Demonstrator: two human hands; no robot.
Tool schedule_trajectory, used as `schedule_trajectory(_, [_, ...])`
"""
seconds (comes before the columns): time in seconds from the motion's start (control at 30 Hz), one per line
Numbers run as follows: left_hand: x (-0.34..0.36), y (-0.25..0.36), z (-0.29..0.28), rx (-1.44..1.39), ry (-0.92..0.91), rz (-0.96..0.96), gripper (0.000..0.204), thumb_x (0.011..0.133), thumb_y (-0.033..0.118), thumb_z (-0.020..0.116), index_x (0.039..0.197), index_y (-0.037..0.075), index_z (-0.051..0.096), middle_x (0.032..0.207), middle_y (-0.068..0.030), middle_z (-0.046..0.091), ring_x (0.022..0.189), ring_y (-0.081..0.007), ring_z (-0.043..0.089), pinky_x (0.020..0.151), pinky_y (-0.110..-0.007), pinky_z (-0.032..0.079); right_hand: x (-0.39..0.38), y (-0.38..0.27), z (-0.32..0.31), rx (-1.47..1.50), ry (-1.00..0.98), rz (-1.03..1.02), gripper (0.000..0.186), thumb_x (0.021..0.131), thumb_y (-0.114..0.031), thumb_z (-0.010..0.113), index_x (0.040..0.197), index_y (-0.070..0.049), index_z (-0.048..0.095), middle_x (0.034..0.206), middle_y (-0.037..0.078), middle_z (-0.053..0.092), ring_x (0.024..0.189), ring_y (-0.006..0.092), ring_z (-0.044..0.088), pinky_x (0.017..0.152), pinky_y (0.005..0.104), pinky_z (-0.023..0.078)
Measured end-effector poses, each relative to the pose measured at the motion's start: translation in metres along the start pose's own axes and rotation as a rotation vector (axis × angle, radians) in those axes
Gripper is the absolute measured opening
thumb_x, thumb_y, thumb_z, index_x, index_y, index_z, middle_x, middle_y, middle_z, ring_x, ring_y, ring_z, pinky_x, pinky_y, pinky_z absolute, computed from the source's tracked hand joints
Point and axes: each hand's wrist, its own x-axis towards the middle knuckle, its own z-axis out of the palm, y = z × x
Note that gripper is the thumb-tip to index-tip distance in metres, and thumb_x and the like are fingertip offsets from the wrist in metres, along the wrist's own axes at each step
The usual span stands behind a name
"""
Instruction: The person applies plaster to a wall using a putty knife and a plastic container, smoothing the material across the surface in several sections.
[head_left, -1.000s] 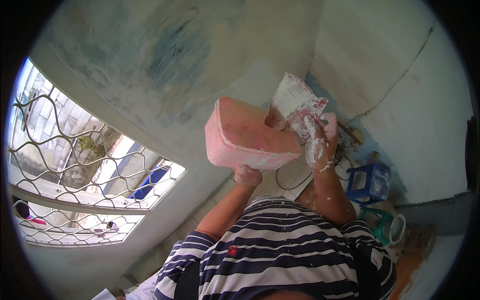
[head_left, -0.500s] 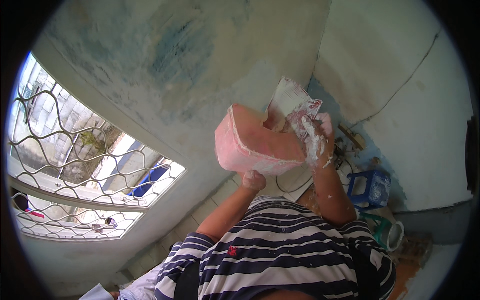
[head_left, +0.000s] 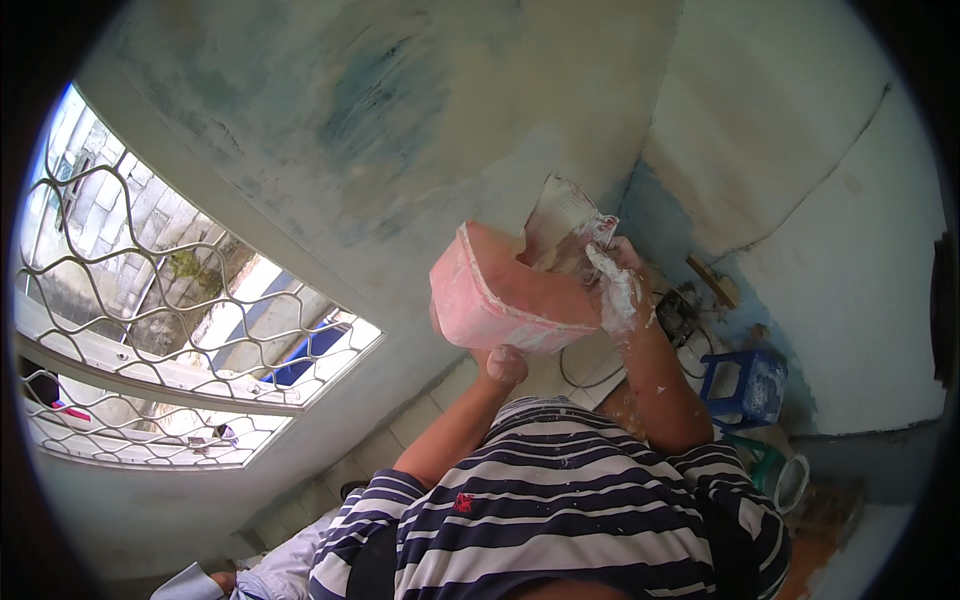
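Note:
My left hand (head_left: 504, 364) grips a pink plastic tub (head_left: 520, 318) from below, fingers mostly hidden behind it. The tub is tilted, its wall has a broad cut-out, and pale smears coat the rim. Pinched in my right hand (head_left: 622, 292) is a flat, pale putty scraper (head_left: 556, 212), smeared with white paste. Its lower part is at the tub's opening, partly behind the tub wall; contact there is hard to tell. White paste covers much of my right thumb and fingers.
Ahead stands a patchy plastered wall (head_left: 300, 110), meeting a second wall (head_left: 790, 190) at the right corner. A window with a wavy metal grille (head_left: 190, 300) is on the left. At lower right sit a blue stool (head_left: 755, 388), a wooden piece (head_left: 715, 282) and cables. Another person's sleeve shows lower left.
The scraper and my right hand have moved down and slightly left, deeper toward the tub's opening. The tub has dropped slightly, still in my left hand. The whole view has shifted a little.

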Motion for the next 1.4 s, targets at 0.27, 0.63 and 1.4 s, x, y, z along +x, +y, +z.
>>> schedule_trajectory(0.27, [0.013,0.057,0.034,0.291,0.161,0.106,0.089,0.083,0.053,0.053,0.141,-0.006,0.020,0.137,-0.0193,0.039,0.125,-0.0297,0.044,0.103,-0.041,0.037,0.016,0.038,0.023,0.061,-0.184,-0.070,0.030,0.090,-0.002,0.059,0.118,-0.006,0.050,0.101,0.003,0.058,0.082,0.0118,0.056,0.070,0.0269,0.048])
schedule_trajectory(0.63, [0.031,0.092,-0.028,0.402,0.058,0.264,0.096,0.079,0.058,0.061,0.144,0.002,0.018,0.139,-0.0156,0.038,0.129,-0.0271,0.042,0.105,-0.043,0.037,0.024,0.069,0.094,0.062,-0.189,0.023,0.032,0.091,-0.002,0.058,0.121,-0.007,0.049,0.108,0.007,0.060,0.097,0.0190,0.061,0.086,0.0336,0.052])
schedule_trajectory(1.4, [0.058,0.194,-0.192,0.053,0.138,-0.313,0.087,0.074,0.056,0.053,0.144,0.013,0.025,0.137,-0.0123,0.041,0.127,-0.0336,0.043,0.105,-0.050,0.039,0.156,-0.007,0.305,-0.538,0.308,-1.339,0.024,0.090,-0.002,0.051,0.112,0.003,0.059,0.099,0.013,0.064,0.087,0.0194,0.059,0.082,0.0288,0.047])
